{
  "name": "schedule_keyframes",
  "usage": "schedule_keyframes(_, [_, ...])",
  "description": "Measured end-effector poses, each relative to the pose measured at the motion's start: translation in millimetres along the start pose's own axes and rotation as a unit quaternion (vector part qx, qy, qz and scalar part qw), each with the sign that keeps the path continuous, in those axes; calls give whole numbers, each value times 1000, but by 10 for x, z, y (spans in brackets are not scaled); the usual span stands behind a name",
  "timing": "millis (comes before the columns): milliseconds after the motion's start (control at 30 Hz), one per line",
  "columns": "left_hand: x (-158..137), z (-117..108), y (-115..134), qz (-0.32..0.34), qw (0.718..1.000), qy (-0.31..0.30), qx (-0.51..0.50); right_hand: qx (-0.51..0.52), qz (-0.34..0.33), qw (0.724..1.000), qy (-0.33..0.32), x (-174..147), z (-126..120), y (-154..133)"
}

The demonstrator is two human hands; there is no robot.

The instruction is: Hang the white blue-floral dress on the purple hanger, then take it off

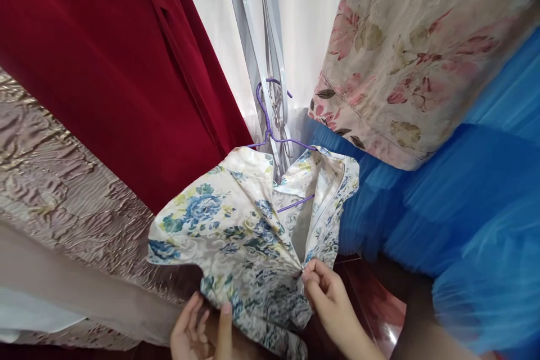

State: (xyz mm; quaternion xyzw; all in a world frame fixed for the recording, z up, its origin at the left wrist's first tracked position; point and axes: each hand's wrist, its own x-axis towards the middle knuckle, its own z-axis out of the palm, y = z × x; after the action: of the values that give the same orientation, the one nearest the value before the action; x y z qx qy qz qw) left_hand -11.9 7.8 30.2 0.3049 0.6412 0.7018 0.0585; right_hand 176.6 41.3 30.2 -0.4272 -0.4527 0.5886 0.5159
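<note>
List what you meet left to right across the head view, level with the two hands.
Taupe cloth → left hand → floral garment → right hand → glossy reddish floor → blue ruffled fabric. Left out: the dark area between floor and blue; can't tell what it is.

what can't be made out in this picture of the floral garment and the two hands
All in the head view:
- Small fastening piece at the right hand: too small and partly covered by that hand to tell its kind.
- Left hand: its lower part is cut off by the bottom edge.
- Purple hanger: partly hidden by the floral garment.
- Red cloth: upper end cut off by the top edge.
</note>
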Motion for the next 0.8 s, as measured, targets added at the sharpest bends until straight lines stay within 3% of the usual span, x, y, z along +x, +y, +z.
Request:
schedule_keyframes(100, [-221,187,-3,95,995,-25,15,24,13,1000,1,-41,-11,12])
schedule_keyframes(267, [-713,468,15,203,951,-233,4,61,27,997,-24,-140,17,-90])
schedule_keyframes(500, [-769,624,-12,224,936,-272,-22,16,16,999,-37,-229,-98,-177])
schedule_keyframes(600, [-813,611,18,197,936,-289,-35,-13,14,999,-47,-257,-127,-209])
schedule_keyframes(800, [-812,601,105,173,933,-314,-34,32,32,997,-63,-225,-101,-314])
